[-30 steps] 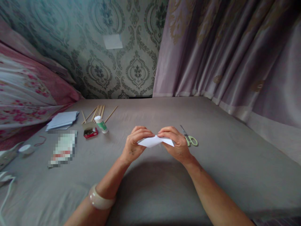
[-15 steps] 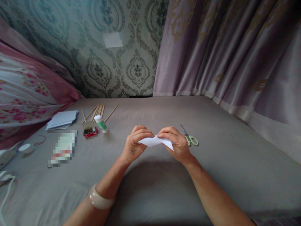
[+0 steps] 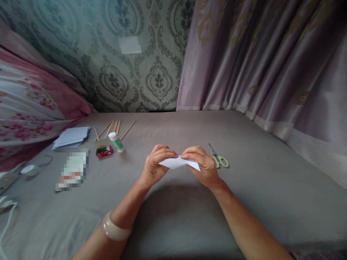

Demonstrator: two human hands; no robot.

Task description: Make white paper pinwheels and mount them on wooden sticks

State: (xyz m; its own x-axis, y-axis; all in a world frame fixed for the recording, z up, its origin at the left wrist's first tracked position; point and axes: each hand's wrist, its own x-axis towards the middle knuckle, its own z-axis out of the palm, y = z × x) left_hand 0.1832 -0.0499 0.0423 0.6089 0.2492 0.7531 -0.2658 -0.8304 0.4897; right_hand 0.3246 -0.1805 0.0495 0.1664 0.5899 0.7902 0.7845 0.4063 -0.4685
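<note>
A small white piece of folded paper (image 3: 173,163) is held between my two hands over the grey sheet (image 3: 173,224). My left hand (image 3: 157,164) is closed on its left part, and my right hand (image 3: 202,162) pinches the right part. The fingertips of both hands nearly meet at the paper's top middle, where it dips. Two pointed flaps of it hang toward me. Just beyond my right hand lie scissors (image 3: 222,161) with light green handles, partly hidden by that hand.
Left of my hands stand a glue stick (image 3: 117,142) and a small red box (image 3: 104,152) of little metal pieces. Behind them lie several wooden sticks (image 3: 115,128). Farther left are stacked papers (image 3: 72,137), a blurred packet (image 3: 73,168), a white cap (image 3: 29,170) and a power strip (image 3: 7,182).
Hardly anything differs. The right flap of the paper has lifted very slightly; both hands keep their hold in the same place.
</note>
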